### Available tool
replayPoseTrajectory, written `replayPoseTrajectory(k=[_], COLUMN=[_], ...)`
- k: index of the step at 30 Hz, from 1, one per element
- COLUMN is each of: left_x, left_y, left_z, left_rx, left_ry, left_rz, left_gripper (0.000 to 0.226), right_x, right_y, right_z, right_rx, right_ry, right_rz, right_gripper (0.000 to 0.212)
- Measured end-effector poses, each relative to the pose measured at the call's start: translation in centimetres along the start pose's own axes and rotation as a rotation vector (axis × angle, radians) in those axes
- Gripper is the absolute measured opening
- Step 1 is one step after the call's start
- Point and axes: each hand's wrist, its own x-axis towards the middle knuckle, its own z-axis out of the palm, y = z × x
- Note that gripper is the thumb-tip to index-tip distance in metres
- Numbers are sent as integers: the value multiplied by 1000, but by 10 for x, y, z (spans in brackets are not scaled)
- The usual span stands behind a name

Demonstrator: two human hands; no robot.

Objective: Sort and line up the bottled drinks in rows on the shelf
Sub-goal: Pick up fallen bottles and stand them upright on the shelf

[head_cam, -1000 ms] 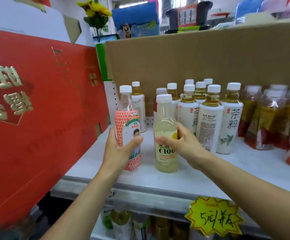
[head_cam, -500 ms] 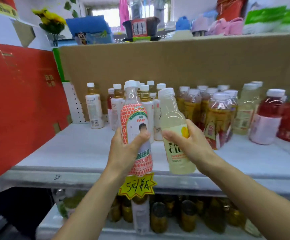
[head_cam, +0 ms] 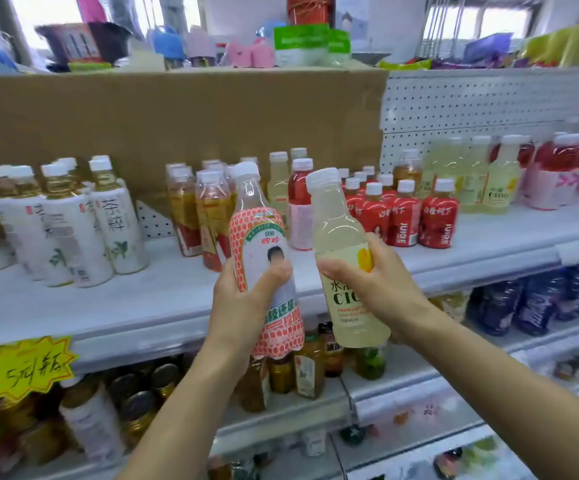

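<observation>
Hands point(head_cam: 243, 306) hold two bottles point(head_cam: 267, 258) upright, caps up.

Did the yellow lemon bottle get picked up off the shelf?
Yes. The lemon bottle stood on the white shelf before; now the right hand holds it up, tilted, in front of the shelf edge.

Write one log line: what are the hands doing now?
left hand: holds lychee-pattern bottle | right hand: holds pale yellow bottle | both lifted off shelf

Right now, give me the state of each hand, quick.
Left hand: closed on the red-patterned bottle, held off the shelf.
Right hand: closed on the pale yellow bottle, also lifted.
</observation>
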Motion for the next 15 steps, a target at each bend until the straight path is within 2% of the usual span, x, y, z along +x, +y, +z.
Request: replayPoseTrajectory(k=[7, 11, 15], left_x=[13, 26, 42], left_y=[-18, -33, -52], left_z=[126, 191, 258], left_rx=[-6, -2, -37], left_ry=[-225, -318, -382], left_rz=[-3, -10, 2], left_gripper=[43, 57, 50], right_x=[-3, 3, 23], right_y=[29, 48, 74], right_z=[-114, -171, -231], right_rx=[-25, -18, -29], right_ry=[180, 274, 322], right_rz=[67, 89, 99], right_gripper=[44, 51, 45])
